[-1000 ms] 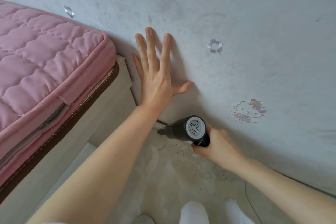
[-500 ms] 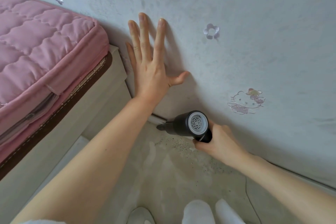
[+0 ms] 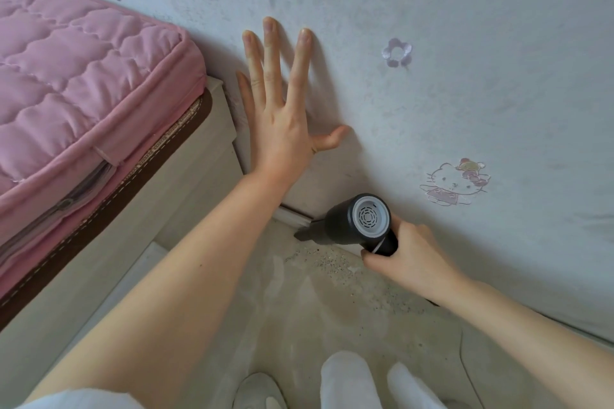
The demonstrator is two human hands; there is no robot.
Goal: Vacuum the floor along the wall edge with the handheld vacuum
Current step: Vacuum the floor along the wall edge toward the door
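The handheld vacuum is a short black cylinder with a round white rear cap pierced by a ring of small vent slots; that cap faces up toward the camera. A narrow dark nozzle sticks out of its far end. Its long axis runs along the foot of the wall, nozzle pointing left toward the bed frame, its tip low at the seam where the floor meets the pale skirting strip. Dark grit lies scattered on the floor just beneath the body.

The right hand grips the vacuum's handle from below, fingers curled round it. The left hand lies flat against the wall above the nozzle, fingers straight and spread, thumb out to the right. A pink quilted mattress sits on the bed frame at left. Flower and cartoon cat stickers mark the wall.
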